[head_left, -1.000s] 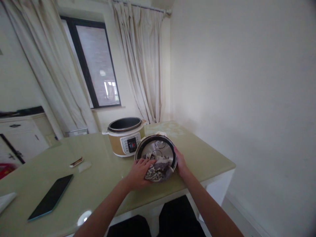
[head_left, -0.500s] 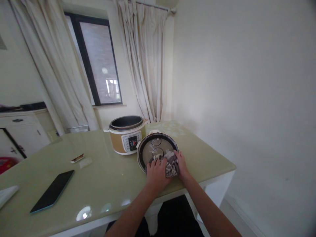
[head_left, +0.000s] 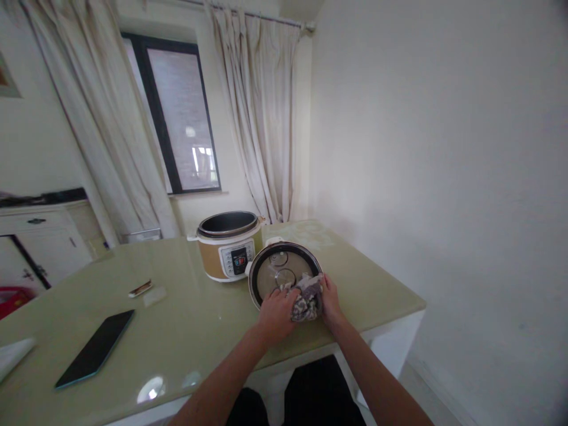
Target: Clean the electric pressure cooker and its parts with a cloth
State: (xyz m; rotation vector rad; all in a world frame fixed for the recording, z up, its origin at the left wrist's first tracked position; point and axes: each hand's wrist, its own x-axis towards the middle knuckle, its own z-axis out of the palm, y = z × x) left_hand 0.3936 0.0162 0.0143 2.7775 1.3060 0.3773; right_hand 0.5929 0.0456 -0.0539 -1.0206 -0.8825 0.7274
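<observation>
A round pressure cooker lid is tilted up on the table, its grey metal underside with a black ring facing me. My left hand is closed on a patterned grey cloth against the lid's lower part. At the lid's right rim, my right hand grips the edge, with the cloth bunched beside its fingers. Behind the lid to the left stands the gold and white electric pressure cooker, lidless, its dark inner pot showing. The lid's lower edge is hidden by my hands and the cloth.
On the green glossy table lie a dark tablet, a small white and brown item and a white object at the left edge. A wall rises along the right. Curtains hang beyond the table.
My left hand has slid slightly left and down on the lid with the cloth. My right hand stays at the rim. The whole view has shifted slightly.
</observation>
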